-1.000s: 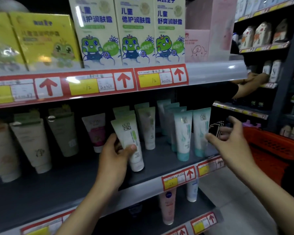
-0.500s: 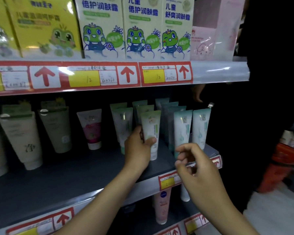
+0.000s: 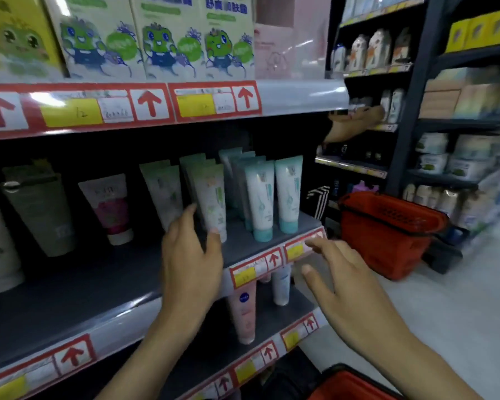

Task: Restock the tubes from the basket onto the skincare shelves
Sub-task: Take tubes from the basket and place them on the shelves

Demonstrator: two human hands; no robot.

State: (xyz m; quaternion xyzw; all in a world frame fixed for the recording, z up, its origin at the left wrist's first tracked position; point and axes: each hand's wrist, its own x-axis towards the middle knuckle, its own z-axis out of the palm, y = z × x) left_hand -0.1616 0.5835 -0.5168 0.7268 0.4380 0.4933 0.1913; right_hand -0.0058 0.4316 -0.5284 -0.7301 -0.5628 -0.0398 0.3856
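A white-and-green tube (image 3: 211, 194) stands cap-down on the dark middle shelf (image 3: 98, 284), in front of a row of like tubes (image 3: 162, 189). My left hand (image 3: 191, 258) is just below it with fingers straightened; the thumb tip touches the tube's lower end and the index finger rises along its left side. To the right stand two teal-and-white tubes (image 3: 260, 197). My right hand (image 3: 338, 281) hovers open and holds nothing in front of the shelf's red price rail (image 3: 272, 261). A red basket's rim (image 3: 350, 385) shows at the bottom edge; its contents are hidden.
Another red basket (image 3: 387, 229) sits on the floor to the right. A second person's hand (image 3: 355, 122) reaches into the neighbouring rack. Boxes (image 3: 162, 39) fill the upper shelf, grey and pink tubes (image 3: 110, 206) stand at left, and a pink tube (image 3: 244, 313) stands on the lower shelf.
My left hand carried the white-and-green tube right into its row, then loosened its grip and straightened its fingers. My right hand uncurled and spread open. The view swung right.
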